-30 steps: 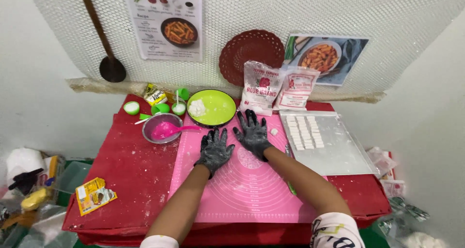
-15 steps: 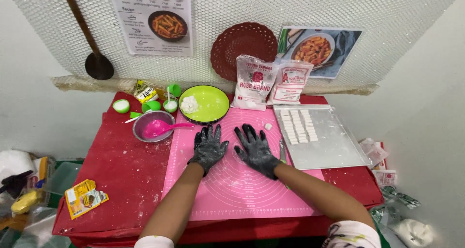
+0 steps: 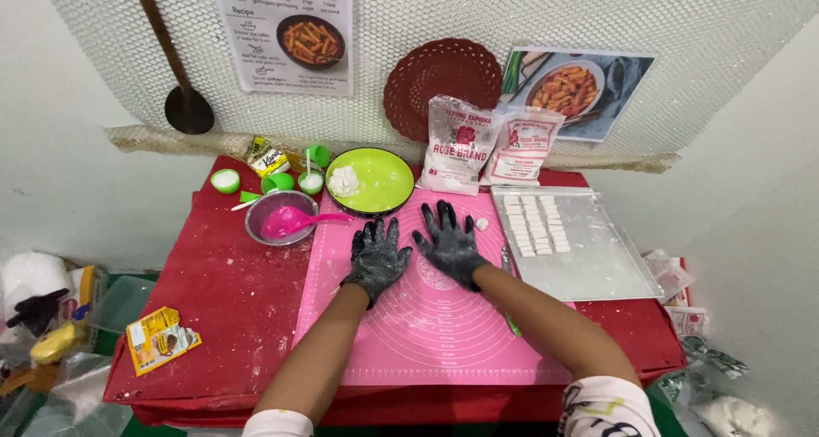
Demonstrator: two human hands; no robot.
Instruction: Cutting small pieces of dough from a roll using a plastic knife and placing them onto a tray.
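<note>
Red-covered counter is carrying a pink silicone mat, both gloved hands lying flat on it, fingers spread, gripping nothing: left hand, right hand. Metal tray of cut white pieces is sitting just right. Small dough bit is resting near right fingertips; judging, pressing evenly with palms works best.

Single head view, looking steeply down, near red table.

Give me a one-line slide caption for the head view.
Gloved left hand and right hand press flat on a pink mat, beside a tray of white pieces.
</note>
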